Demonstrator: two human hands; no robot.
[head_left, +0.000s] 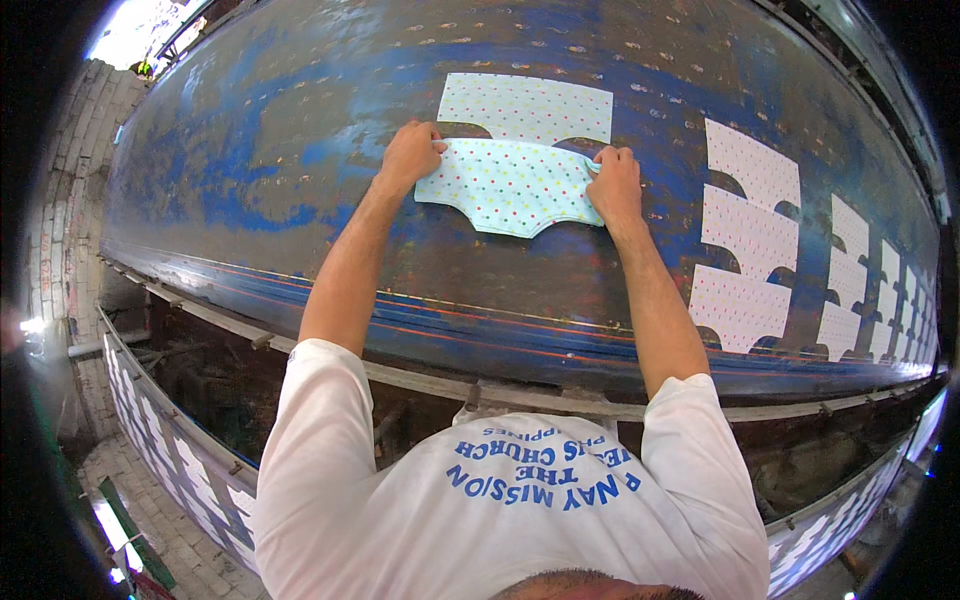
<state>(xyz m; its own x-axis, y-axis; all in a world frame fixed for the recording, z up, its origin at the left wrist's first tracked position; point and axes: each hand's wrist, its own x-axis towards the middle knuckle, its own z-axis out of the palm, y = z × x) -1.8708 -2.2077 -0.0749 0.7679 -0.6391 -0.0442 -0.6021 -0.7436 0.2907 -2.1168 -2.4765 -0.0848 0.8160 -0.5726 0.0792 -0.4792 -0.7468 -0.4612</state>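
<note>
Dotted fabric piece [510,185] held at both ends over the counter [270,200]

The left hand [412,154] is clamped on the piece's upper left corner; the right hand [616,186] pinches its upper right end, where the fabric bunches. Between them the piece spans the blue-stained counter, its top edge at the lower edge of a matching flat piece [525,103]. Whether it touches the counter, I cannot tell. More pale dotted pieces [752,160] lie in columns to the right.

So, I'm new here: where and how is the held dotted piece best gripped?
Likely near the upper corners of the dotted piece, left hand from the left, right hand from the right: its top edge is long, while its sides curve inward below.
</note>
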